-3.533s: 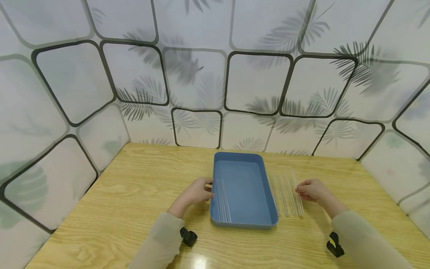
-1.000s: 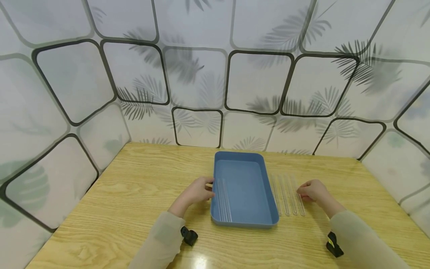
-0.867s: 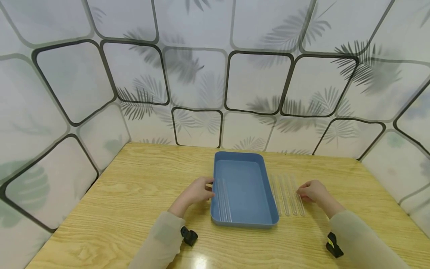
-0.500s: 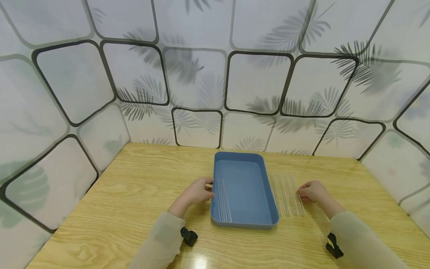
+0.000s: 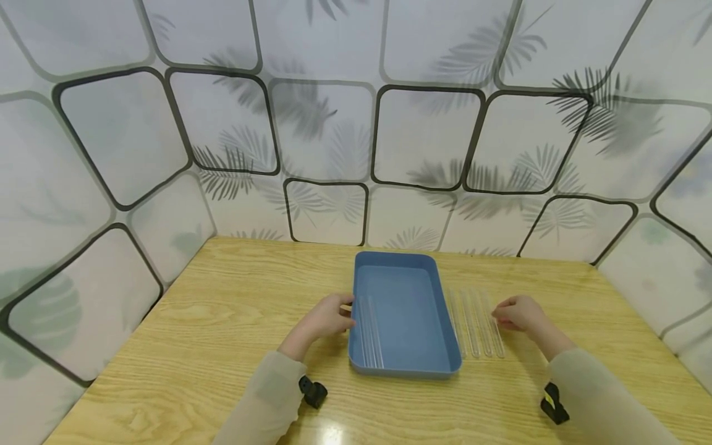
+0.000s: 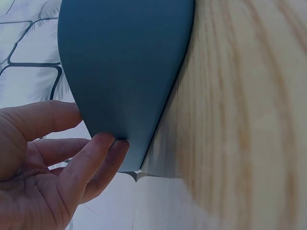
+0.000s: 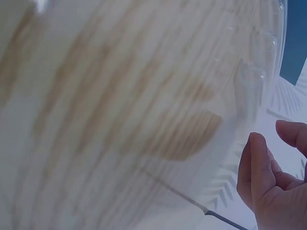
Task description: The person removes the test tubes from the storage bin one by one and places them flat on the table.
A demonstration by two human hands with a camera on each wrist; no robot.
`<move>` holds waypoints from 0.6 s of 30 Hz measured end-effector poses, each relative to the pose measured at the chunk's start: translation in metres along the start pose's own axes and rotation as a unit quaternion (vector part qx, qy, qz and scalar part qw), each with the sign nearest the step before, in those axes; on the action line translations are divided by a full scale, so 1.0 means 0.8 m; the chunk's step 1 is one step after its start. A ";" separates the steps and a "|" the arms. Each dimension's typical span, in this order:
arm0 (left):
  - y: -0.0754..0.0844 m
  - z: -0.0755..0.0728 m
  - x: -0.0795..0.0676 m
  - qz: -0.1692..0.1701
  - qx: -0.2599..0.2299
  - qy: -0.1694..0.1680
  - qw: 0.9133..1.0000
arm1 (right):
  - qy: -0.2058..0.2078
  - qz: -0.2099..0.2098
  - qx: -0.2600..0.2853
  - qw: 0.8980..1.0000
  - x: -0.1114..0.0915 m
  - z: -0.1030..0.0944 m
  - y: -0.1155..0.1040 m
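The blue tray point(image 5: 400, 309) sits on the table with several clear glass tubes point(image 5: 368, 334) along its left side. My left hand point(image 5: 328, 315) holds the tray's left wall; in the left wrist view its fingertips point(image 6: 106, 139) lie against the outer wall and the thumb is at the rim. My right hand point(image 5: 520, 313) is beside the rightmost of several clear tubes point(image 5: 473, 324), which lie in a row right of the tray. A gap shows between thumb and fingers in the right wrist view, where the tubes point(image 7: 259, 76) have rounded ends.
The wooden table point(image 5: 250, 296) meets a patterned backdrop point(image 5: 328, 136) at the back and sides. A black wrist camera point(image 5: 313, 391) hangs under the left sleeve, and another point(image 5: 554, 403) under the right one.
The rightmost tube, tilted in my right hand at first, now lies flat beside the others. The right hand has lifted slightly in the last half second. The left hand and tray stay put.
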State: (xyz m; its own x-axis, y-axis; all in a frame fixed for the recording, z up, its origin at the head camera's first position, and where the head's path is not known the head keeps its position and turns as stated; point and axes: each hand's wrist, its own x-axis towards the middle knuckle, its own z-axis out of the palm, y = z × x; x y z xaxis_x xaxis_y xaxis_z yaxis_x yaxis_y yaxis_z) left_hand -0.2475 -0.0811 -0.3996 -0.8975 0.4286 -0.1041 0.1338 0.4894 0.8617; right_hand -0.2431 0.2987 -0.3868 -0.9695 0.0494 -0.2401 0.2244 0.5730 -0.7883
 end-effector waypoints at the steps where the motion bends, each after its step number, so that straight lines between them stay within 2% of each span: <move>1: 0.000 0.000 0.000 0.000 0.000 0.000 1.000 | -0.001 -0.002 -0.002 1.000 0.000 0.000 -0.001; 10: 0.002 -0.001 -0.001 0.003 0.004 0.001 1.000 | -0.006 -0.005 0.003 1.000 0.006 0.005 -0.010; 18: 0.000 0.000 -0.001 -0.002 0.006 0.000 1.000 | -0.013 -0.012 -0.013 1.000 0.010 0.025 -0.028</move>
State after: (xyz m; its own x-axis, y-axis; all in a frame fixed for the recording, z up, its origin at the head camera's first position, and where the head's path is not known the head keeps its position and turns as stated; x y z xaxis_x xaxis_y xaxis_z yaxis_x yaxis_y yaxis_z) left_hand -0.2472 -0.0814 -0.3994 -0.8976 0.4274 -0.1076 0.1357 0.5002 0.8552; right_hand -0.2535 0.2701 -0.3825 -0.9715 0.0148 -0.2367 0.1989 0.5948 -0.7789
